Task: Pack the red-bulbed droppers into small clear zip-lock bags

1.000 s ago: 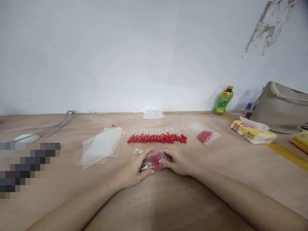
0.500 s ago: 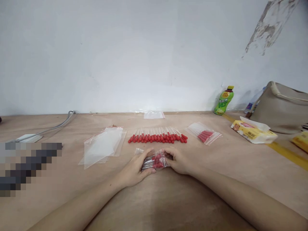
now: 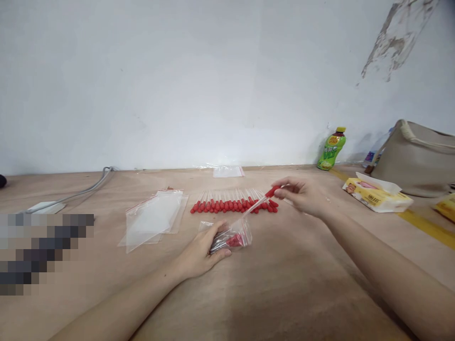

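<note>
My left hand (image 3: pixel 209 246) is closed around a clear zip bag (image 3: pixel 247 234); inside lie sticks with red heads (image 3: pixel 234 240). Raised to the right, my right hand (image 3: pixel 293 195) pinches one thin pale stick by its red head (image 3: pixel 272 191). That stick slants down to the bag's upper side, and I cannot tell whether its end is inside. Behind the bag, a row of many red-headed sticks (image 3: pixel 223 205) lies with the red ends toward me. A second bag of such sticks is mostly hidden behind my right hand.
Flat zip bags (image 3: pixel 156 215) lie in a pile at left, and another bag (image 3: pixel 228 171) rests by the wall. A green bottle (image 3: pixel 332 149), a yellow tissue pack (image 3: pixel 377 194) and a beige handbag (image 3: pixel 412 156) stand at right. A grey cable (image 3: pixel 85 190) runs at back left.
My right hand has left the bag's mouth and moved up and right, now with a red-headed stick in its fingers. My left hand has stayed on the bag.
</note>
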### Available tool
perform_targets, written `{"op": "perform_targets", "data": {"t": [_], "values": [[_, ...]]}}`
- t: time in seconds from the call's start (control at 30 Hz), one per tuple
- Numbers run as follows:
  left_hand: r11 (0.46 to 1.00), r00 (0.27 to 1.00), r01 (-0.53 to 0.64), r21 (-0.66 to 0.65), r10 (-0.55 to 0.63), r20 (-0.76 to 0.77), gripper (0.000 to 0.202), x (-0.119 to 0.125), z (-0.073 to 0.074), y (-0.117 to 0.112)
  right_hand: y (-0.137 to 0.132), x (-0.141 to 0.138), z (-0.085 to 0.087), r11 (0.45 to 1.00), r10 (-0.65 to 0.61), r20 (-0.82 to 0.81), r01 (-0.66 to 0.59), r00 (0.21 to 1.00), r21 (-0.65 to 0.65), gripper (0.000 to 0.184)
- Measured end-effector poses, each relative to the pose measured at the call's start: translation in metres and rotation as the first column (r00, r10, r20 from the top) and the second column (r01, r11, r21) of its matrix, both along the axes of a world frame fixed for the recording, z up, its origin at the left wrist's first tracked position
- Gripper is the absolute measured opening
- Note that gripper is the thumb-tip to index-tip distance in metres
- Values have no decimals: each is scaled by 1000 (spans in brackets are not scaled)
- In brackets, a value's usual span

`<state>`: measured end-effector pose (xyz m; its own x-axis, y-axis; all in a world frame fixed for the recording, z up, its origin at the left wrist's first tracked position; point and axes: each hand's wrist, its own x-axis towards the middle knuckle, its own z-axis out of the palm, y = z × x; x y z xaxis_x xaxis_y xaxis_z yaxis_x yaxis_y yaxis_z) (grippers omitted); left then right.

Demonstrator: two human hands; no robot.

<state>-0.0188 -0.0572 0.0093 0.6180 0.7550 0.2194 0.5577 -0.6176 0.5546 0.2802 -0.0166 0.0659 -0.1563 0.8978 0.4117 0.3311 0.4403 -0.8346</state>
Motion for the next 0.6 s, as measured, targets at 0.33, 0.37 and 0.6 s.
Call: {"op": "perform_targets", "data": {"t": [0.33, 0.37, 0.6], "values": [[1000, 1000, 7, 3, -7, 15, 57, -1, -3, 1, 23, 14, -48, 844, -437, 206, 320, 875, 432, 19], [1000, 1000, 7, 4, -7, 17, 58, -1, -3, 1, 24, 12, -54, 839, -430, 246, 284, 869, 465, 20], [1000, 1000, 12, 16, -12, 24, 57, -1, -4, 2, 28, 8, -75, 838, -369, 457, 76, 809, 541, 28]]}}
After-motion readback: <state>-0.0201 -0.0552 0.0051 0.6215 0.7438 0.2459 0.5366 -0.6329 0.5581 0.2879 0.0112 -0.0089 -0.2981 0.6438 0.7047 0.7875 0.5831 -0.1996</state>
